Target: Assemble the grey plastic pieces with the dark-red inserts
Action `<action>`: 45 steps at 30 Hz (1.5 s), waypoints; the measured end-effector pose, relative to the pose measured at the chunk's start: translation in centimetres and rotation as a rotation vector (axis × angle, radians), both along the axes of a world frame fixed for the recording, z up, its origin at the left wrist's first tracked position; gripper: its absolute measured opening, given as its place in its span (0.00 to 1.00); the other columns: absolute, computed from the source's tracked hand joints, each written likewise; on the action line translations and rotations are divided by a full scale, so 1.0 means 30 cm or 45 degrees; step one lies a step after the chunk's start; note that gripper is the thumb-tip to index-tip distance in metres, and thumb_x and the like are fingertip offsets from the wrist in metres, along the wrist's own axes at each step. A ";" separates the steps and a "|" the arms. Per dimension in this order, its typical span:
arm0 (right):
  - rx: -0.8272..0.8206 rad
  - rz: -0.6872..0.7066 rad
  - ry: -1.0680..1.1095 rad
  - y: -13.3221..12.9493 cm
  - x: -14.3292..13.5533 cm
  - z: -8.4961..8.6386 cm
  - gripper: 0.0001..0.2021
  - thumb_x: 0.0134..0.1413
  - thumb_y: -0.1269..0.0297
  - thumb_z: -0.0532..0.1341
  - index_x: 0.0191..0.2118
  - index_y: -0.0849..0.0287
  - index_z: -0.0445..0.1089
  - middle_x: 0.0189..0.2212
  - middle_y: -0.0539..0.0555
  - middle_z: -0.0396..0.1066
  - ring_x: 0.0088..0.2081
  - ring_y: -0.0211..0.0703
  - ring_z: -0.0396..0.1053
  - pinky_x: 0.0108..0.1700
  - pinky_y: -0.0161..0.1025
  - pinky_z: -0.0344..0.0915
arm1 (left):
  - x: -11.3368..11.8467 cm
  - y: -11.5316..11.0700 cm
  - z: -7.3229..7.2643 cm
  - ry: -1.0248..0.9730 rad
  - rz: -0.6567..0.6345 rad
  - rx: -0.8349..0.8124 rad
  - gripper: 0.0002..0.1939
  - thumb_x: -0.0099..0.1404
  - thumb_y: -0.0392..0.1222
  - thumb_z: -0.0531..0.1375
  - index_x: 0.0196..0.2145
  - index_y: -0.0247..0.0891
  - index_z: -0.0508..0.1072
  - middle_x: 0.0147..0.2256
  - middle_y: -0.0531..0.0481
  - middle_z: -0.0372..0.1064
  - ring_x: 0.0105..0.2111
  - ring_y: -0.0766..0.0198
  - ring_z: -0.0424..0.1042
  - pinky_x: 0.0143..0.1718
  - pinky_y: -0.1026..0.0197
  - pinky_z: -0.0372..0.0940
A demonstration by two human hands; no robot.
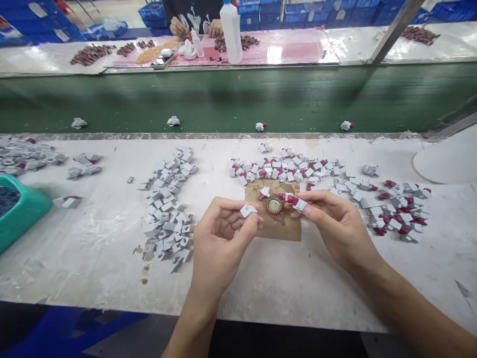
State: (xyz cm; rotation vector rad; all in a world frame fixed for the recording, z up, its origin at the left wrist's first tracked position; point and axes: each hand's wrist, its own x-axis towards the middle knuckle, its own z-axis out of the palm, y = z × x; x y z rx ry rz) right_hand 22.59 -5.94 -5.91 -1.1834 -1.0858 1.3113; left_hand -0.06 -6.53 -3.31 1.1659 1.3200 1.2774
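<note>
Between the thumb and fingers of my left hand (225, 238) is a small light-grey plastic block (248, 211). My right hand (333, 223) pinches a grey and dark-red plastic piece (298, 203); its fingers partly cover it. The two pieces are apart. Between and beyond my hands, a round bottle cap (275, 206) with something pale in it rests on a stained brown card (279, 231). Another grey and dark-red piece (264, 193) lies on that card. A pile of grey blocks (169, 209) spreads left of my left hand.
Grey and dark-red pieces (288, 166) lie behind the card, with another heap (400, 211) to the right. A teal bin (22, 214) stands at left. Beyond runs a green conveyor belt (216, 99) carrying several pieces. Across it, a person's hands (179, 27) work near a white bottle (231, 35).
</note>
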 end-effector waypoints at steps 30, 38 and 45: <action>0.121 0.231 -0.069 -0.015 0.012 0.053 0.07 0.71 0.54 0.77 0.48 0.47 0.91 0.44 0.56 0.89 0.46 0.53 0.89 0.50 0.49 0.89 | 0.058 0.019 -0.011 -0.178 -0.421 -0.179 0.06 0.72 0.41 0.75 0.47 0.46 0.89 0.42 0.48 0.88 0.42 0.54 0.89 0.47 0.53 0.87; 0.176 0.424 -0.414 0.116 -0.021 0.148 0.09 0.74 0.56 0.72 0.52 0.47 0.89 0.48 0.55 0.90 0.46 0.53 0.88 0.47 0.48 0.86 | -0.037 0.084 0.081 0.108 -0.389 -0.063 0.10 0.74 0.43 0.71 0.52 0.46 0.85 0.40 0.49 0.83 0.40 0.58 0.84 0.43 0.58 0.82; 0.370 0.403 -1.209 0.707 -0.361 0.168 0.19 0.74 0.77 0.62 0.62 0.58 0.83 0.64 0.63 0.81 0.57 0.54 0.81 0.65 0.54 0.77 | -0.184 0.355 0.105 0.580 0.088 -0.126 0.06 0.72 0.40 0.66 0.46 0.42 0.78 0.38 0.49 0.78 0.37 0.58 0.80 0.38 0.57 0.72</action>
